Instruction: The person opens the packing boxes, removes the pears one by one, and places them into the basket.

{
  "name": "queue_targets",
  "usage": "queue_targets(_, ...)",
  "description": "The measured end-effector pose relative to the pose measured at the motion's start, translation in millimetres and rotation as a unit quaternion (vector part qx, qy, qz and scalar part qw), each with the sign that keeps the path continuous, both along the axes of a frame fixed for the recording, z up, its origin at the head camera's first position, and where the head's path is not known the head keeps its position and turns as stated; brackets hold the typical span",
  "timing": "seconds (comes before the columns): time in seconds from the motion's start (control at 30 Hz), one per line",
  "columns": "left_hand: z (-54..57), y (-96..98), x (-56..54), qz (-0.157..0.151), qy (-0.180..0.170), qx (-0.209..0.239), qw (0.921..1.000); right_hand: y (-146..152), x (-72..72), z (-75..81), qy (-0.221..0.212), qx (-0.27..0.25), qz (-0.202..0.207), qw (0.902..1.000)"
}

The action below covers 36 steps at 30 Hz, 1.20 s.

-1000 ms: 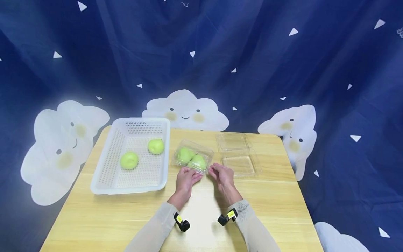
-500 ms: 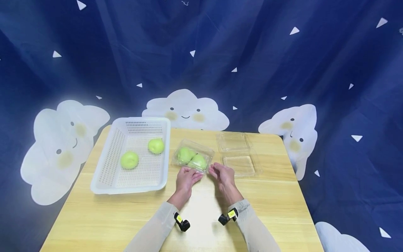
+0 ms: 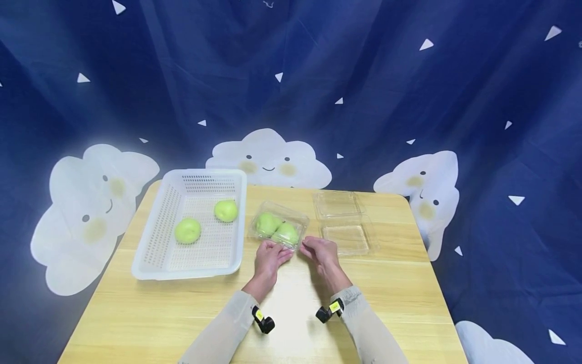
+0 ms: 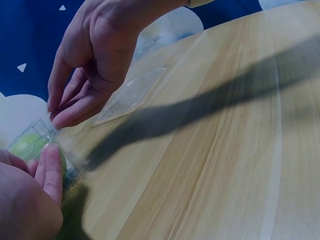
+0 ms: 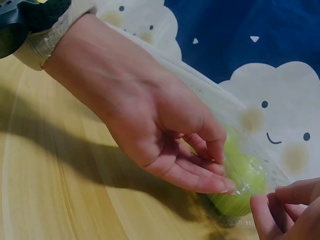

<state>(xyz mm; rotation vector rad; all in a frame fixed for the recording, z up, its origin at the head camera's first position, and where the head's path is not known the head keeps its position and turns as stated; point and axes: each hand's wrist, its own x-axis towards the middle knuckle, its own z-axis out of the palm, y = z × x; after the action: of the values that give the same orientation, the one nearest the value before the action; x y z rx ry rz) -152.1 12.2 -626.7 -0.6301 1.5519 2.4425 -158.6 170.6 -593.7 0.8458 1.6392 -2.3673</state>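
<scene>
A clear plastic clamshell box (image 3: 291, 216), its lid down, holds two green apples (image 3: 286, 233) at the middle of the table. My left hand (image 3: 268, 263) pinches its front edge, thumb and fingers close together, as the right wrist view shows of the left hand (image 5: 175, 130). At the front right corner my right hand (image 3: 322, 251) pinches the rim between thumb and forefinger. In the left wrist view the right hand (image 4: 95, 70) has its fingertips together at that corner, above the left hand's fingers (image 4: 51, 170).
To the left stands a white perforated plastic basket (image 3: 152, 253) with two green apples (image 3: 187, 231) in it. An open clear clamshell box (image 3: 345, 237) lies to the right. The wooden table (image 3: 386, 303) ends at a blue curtain (image 3: 291, 60) with clouds.
My right hand has shifted slightly left, its fingertips now in at the box's corner. The left hand and the box have stayed in place.
</scene>
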Motion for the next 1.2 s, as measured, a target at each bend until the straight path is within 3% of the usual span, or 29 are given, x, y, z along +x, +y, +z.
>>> queue_targets(0.6, 0.9, -1.8, -0.3, 0.003, 0.004, 0.007, 1.0000, -9.9, -3.5, -4.0, -0.018, 0.023, 0.005, 0.9996)
queue_targets(1.2, -0.3, -0.4, -1.2, 0.000, 0.004, 0.003, 1.0000, -10.6, -2.8, -2.1, 0.001, 0.040, 0.001, 0.9992)
